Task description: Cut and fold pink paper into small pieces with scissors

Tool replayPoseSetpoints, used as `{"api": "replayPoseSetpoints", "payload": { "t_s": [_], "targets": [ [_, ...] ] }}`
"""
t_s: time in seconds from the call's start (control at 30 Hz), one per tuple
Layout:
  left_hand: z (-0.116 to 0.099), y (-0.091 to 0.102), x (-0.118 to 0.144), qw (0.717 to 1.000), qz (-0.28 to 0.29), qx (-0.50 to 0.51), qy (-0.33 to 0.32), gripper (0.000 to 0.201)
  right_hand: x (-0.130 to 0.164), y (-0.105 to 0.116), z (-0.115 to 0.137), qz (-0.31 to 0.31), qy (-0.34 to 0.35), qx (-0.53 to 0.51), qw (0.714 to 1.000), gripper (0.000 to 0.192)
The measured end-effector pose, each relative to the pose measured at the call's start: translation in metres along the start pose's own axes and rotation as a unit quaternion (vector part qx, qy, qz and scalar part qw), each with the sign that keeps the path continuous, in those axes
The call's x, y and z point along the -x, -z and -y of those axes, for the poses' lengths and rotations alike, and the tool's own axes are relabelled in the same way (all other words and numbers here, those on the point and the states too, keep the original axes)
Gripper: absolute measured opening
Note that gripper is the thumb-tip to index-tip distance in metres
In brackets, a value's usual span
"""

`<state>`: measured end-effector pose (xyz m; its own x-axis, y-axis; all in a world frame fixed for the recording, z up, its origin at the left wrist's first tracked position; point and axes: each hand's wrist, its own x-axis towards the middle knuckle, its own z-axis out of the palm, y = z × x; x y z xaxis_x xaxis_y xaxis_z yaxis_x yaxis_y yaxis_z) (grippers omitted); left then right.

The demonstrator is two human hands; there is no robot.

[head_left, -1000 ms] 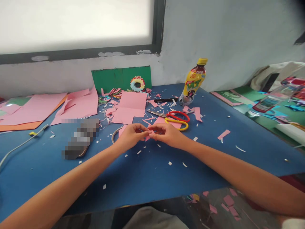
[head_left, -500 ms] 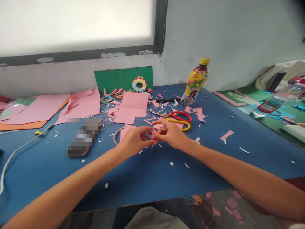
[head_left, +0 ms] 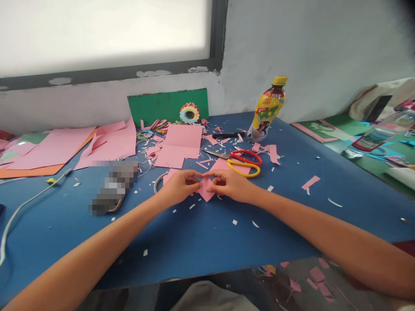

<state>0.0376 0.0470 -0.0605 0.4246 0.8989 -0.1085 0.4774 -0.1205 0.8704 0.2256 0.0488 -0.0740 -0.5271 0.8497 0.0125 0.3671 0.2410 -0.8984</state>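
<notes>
Blue surface [head_left: 201, 242], littered with paper scraps; pink sheet [head_left: 180, 144] at twelve o'clock of the hands, scissors [head_left: 241, 162] at one o'clock. Left hand [head_left: 180, 186] and right hand [head_left: 231, 185] pinch a small pink paper piece [head_left: 206, 190] between fingertips, seemingly mid-fold. Pressing the crease flat would need steady fingertips.

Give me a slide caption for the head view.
Both hands, left and right, pinch a pink paper piece over a blue table beside scissors.
</notes>
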Motion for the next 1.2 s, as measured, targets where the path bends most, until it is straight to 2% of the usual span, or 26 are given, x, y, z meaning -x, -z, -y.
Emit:
{"api": "replayPoseSetpoints", "payload": {
  "t_s": [0.1,0.2,0.3,0.47,0.57,0.63,0.77,0.97,1.2],
  "targets": [
    [0.003,0.0,0.0,0.997,-0.025,-0.063,-0.026,0.012,0.001,0.0,0.002,-0.03,-0.003,0.086,0.996,0.047],
    [0.005,-0.001,0.001,0.989,-0.043,-0.128,-0.06,0.009,0.001,0.001,0.001,-0.056,0.031,0.184,0.981,0.024],
    [0.006,-0.002,0.003,0.978,-0.039,-0.184,-0.09,0.011,0.0,0.007,-0.005,-0.043,0.129,0.274,0.952,0.012],
    [0.008,-0.001,0.005,0.953,-0.017,-0.26,-0.152,0.019,-0.002,0.022,-0.013,-0.004,0.304,0.358,0.883,0.021],
    [0.009,0.0,0.006,0.918,0.009,-0.331,-0.217,0.025,-0.002,0.029,-0.014,0.024,0.368,0.399,0.84,0.026],
    [0.009,0.001,0.006,0.892,0.025,-0.376,-0.251,0.028,-0.002,0.03,-0.013,0.039,0.38,0.417,0.825,0.026],
    [0.007,0.004,0.009,0.864,0.046,-0.423,-0.27,0.032,0.0,0.03,-0.009,0.066,0.381,0.439,0.811,0.024],
    [0.005,0.005,0.012,0.846,0.062,-0.45,-0.278,0.036,0.004,0.03,-0.001,0.088,0.36,0.481,0.795,0.026],
    [0.005,0.004,0.012,0.825,0.059,-0.47,-0.307,0.032,0.005,0.031,0.004,0.109,0.343,0.498,0.789,0.026]
  ]
}}
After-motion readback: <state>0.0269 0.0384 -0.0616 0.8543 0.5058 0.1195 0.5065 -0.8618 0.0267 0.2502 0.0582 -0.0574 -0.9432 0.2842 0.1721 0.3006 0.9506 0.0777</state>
